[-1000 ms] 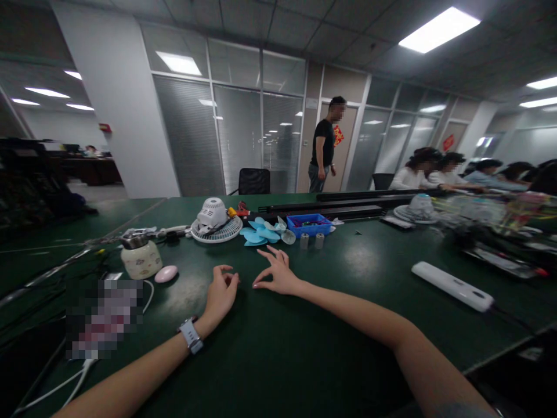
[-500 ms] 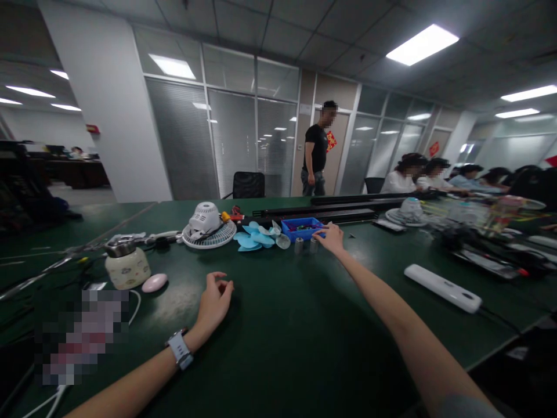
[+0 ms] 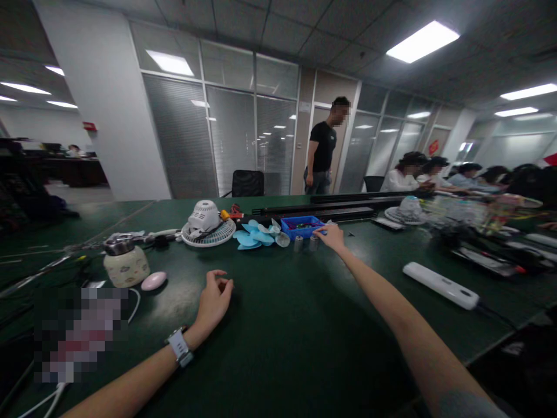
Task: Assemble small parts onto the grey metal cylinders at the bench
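My right hand [image 3: 331, 237] reaches far across the table, with its fingers pinched at the top of a small metal cylinder [image 3: 314, 243]. A second metal cylinder [image 3: 298, 244] stands upright just to the left. Right behind them is a blue tray [image 3: 292, 233] with small dark and coloured parts inside. My left hand [image 3: 214, 297] rests on the green table, empty, its fingers loosely curled and the thumb apart from them. Light-blue fan blades [image 3: 255, 237] lie beyond it, next to a clear, blade-like piece [image 3: 282, 240].
A white fan head on its grille [image 3: 204, 223] lies at the back left. Nearer are a cream jar [image 3: 126, 267] and a pink oval object [image 3: 154, 281]. A white power strip [image 3: 440, 284] is at right, black bars [image 3: 348, 204] behind. A person [image 3: 322, 150] stands beyond the table.
The person beyond the table has moved slightly right. My right hand has shifted only a little, and my left hand keeps its pose. The view has tilted very slightly.
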### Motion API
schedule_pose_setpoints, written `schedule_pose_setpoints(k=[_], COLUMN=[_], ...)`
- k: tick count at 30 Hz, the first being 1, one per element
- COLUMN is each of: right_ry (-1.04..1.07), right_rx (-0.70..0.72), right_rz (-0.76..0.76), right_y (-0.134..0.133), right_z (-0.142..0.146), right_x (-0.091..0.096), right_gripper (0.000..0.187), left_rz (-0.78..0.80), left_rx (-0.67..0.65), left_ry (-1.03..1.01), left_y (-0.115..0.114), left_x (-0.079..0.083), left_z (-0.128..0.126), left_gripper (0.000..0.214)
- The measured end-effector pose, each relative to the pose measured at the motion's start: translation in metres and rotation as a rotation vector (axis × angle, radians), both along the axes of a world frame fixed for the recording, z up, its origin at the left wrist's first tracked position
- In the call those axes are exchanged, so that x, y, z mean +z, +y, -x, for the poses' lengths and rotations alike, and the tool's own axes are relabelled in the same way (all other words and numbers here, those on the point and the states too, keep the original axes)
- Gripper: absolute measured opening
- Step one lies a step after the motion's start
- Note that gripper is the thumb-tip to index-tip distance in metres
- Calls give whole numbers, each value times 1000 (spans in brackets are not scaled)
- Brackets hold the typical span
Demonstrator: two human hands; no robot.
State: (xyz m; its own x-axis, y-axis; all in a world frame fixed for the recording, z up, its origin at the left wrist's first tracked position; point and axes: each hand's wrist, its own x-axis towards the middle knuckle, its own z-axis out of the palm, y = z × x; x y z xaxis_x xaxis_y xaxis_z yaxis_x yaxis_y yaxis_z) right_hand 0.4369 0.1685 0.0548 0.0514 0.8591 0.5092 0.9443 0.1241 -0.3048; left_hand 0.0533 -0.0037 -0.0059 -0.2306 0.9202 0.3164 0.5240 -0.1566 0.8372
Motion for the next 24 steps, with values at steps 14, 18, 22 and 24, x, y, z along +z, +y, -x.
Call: schedule_pose_setpoints(k=[14, 18, 22, 24], right_ry=[-30, -198, -269, -239], right_rx=[29, 141, 158, 134], right_rz=[-5, -152, -80, -56], right_y=[-6, -11, -6, -3], right_z=[8, 33, 52, 54], right_x=[-5, -8, -13, -14], right_gripper=[42, 59, 58, 52], left_rz=[-6, 8, 17, 17], left_rx=[-2, 4, 0, -2], left_ry=[-2, 8, 12, 12], left_y=[2, 0, -3, -3], left_x=[-2, 2, 5, 5], left_z=[3, 1, -1, -1], left_gripper=[44, 43, 41, 40])
